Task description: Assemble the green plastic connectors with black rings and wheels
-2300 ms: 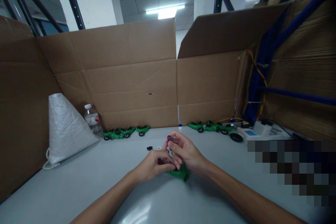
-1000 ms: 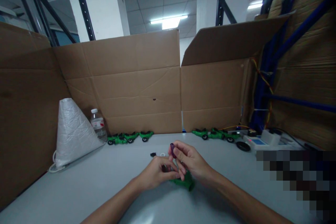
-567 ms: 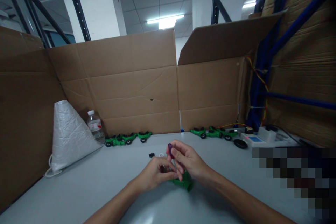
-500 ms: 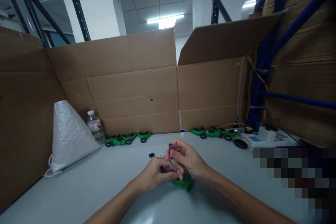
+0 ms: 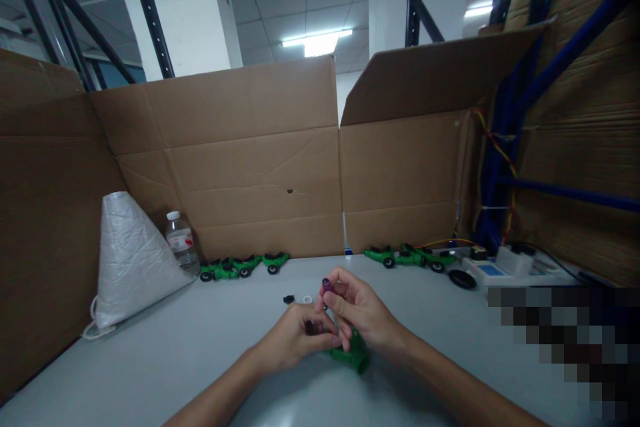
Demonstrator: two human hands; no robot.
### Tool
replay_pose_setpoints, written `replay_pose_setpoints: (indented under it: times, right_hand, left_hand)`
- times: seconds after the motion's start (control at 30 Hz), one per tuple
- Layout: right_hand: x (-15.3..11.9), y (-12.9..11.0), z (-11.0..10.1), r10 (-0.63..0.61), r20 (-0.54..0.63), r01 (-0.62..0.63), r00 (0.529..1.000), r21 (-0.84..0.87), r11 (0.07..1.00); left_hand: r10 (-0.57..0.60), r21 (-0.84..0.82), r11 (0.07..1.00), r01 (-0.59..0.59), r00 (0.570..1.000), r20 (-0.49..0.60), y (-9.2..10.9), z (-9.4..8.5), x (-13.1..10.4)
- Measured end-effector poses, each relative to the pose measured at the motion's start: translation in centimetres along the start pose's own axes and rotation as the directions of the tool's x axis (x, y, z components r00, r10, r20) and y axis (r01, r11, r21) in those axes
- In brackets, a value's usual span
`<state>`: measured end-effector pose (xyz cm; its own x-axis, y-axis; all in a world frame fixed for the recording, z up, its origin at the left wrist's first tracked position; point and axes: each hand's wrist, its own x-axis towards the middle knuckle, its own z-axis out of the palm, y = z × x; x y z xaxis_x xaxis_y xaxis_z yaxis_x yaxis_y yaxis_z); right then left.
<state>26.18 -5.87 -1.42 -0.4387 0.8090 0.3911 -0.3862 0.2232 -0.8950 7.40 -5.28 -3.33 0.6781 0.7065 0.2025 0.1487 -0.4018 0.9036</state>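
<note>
1. Right hand (image 5: 363,310): narrow grip, thumb and fingers closed on the purple handle of a thin tool (image 5: 327,285). Handle up, shaft running down toward the left fingertips.
2. Left hand (image 5: 295,337): curled, thumb and fingers closed on the left end of a green toy body (image 5: 356,355). Exact contact partly hidden; a dark part shows inside the curl.
3. Green toy body: below the right hand's fingers, front and centre over the grey table (image 5: 150,373). Tool tip is hidden, so can't tell if it touches the toy.
4. Just beyond the left hand, on the table: small black part (image 5: 289,299), white ring (image 5: 307,299) beside it.
5. Back edge: left green toy cars (image 5: 244,268) near the bottle (image 5: 181,241) and silver bag (image 5: 133,267); right green toy cars (image 5: 410,257) near the black ring (image 5: 463,279) and power strip (image 5: 517,271).
6. Cardboard (image 5: 250,180) stands behind.
</note>
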Motion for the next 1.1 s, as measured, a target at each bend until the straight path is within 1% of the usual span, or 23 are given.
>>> replay_pose_setpoints:
  times: [0.1, 0.3, 0.5, 0.63, 0.77, 0.93, 1.1]
  right_hand:
    - [0.0, 0.2, -0.1, -0.002, -0.027, 0.002, 1.000, 0.014, 1.000]
    - [-0.2, -0.1, 0.2, 0.010, 0.005, -0.010, 1.000, -0.003, 1.000]
    - [0.0, 0.2, 0.0, -0.026, -0.041, 0.024, 0.999, -0.038, 0.999]
    - [0.1, 0.6, -0.4, -0.011, -0.066, 0.009, 0.998, -0.031, 0.999]
    - [-0.1, 0.4, -0.2, 0.016, -0.035, -0.016, 0.999, 0.002, 1.000]
    - [-0.4, 0.1, 0.2, 0.002, -0.012, -0.003, 1.000, -0.060, 0.998]
    - [-0.2, 0.1, 0.3, 0.001, -0.006, -0.001, 1.000, -0.024, 1.000]
  left_hand:
    - [0.023, -0.030, 0.999, -0.024, 1.000, -0.004, 0.2, 0.1, 0.0]
    - [0.008, -0.027, 1.000, -0.007, 1.000, 0.021, 1.0, 0.0, 0.0]
    - [-0.003, -0.051, 0.999, 0.004, 1.000, 0.015, 0.7, 0.0, 0.0]
    - [0.013, -0.063, 0.998, -0.013, 1.000, -0.003, 0.7, 0.1, 0.0]
    - [-0.004, -0.035, 0.999, 0.004, 1.000, 0.012, 1.0, 0.1, 0.0]
    - [-0.019, -0.038, 0.999, 0.019, 1.000, 0.000, 0.7, 0.2, -0.1]
    - [0.008, -0.050, 0.999, -0.007, 1.000, 0.015, 0.7, 0.1, 0.0]
